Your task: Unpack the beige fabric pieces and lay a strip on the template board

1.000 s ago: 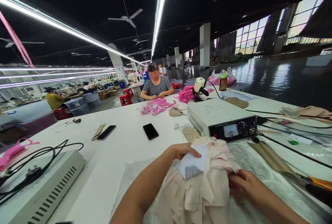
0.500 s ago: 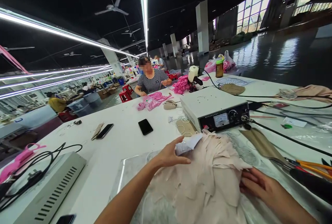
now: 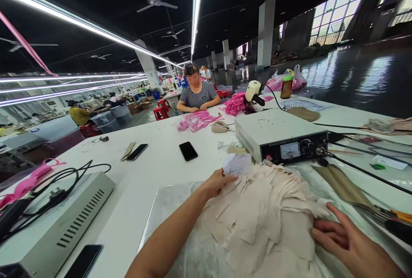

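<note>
1. Left hand (image 3: 219, 182) pinches the printed slip (image 3: 237, 164), likely light, easily creased
2. Cloth pieces (image 3: 267, 218), piled between the hands, look soft and limp; best gathered from both sides
3. Right hand (image 3: 349, 235) half-curled at their edge, grip unclear

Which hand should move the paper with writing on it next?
Probably the left hand: it's at the lower edge of the printed paper. The right hand is farther away, by the right edge of the beige fabric pieces.

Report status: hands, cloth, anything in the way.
Left hand holding paper. Right hand at right edge of cloth. Cloth heaped. Meter box close beyond, possibly crowding.
</note>
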### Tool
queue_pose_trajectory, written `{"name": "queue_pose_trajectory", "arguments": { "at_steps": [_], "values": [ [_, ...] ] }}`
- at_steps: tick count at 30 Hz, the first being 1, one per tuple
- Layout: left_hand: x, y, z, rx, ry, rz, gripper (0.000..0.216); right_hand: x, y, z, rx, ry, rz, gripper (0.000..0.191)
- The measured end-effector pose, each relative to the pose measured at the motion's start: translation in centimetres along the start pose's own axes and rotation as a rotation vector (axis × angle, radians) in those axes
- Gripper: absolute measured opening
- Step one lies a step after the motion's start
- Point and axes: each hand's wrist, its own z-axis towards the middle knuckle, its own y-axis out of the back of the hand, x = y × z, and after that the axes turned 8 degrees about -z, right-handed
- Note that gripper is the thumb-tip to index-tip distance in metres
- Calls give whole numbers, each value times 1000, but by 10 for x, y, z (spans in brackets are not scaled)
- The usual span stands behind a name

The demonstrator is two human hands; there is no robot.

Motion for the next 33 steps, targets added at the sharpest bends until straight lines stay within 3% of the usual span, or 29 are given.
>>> {"name": "queue_pose_trajectory", "arguments": {
  "at_steps": [2, 6, 9, 12, 14, 16, 18, 20, 26, 33],
  "values": [
    [3, -2, 5, -40, -5, 29, 38, 19, 3, -5, 42, -33, 32, 106],
    [5, 1, 11, -113, -38, 114, 32, 33, 0, -11, 16, 68, 70, 88],
    [-1, 3, 4, -215, -143, 222, 55, 35, 1, -8, -29, 106, 114, 77],
    [-4, -7, -14, -309, -373, 355, 77, 39, 7, -1, -53, 117, 157, 69],
    [1, -23, -30, -197, -576, 546, 67, 44, 11, 6, -49, 139, 168, 60],
    [10, -42, -44, 69, -681, 803, 51, 50, 13, 14, -37, 172, 175, 50],
    [21, -59, -50, 338, -667, 1003, 46, 57, 13, 23, -37, 200, 180, 41],
    [29, -68, -49, 476, -632, 1110, 48, 64, 12, 32, -44, 224, 195, 34],
    [21, -48, -29, 410, -555, 1232, 53, 76, 9, 61, 101, 272, 385, 32],
    [9, -31, -26, 372, -579, 1230, 55, 63, 11, 80, 195, 361, 500, 36]
  ]
}}
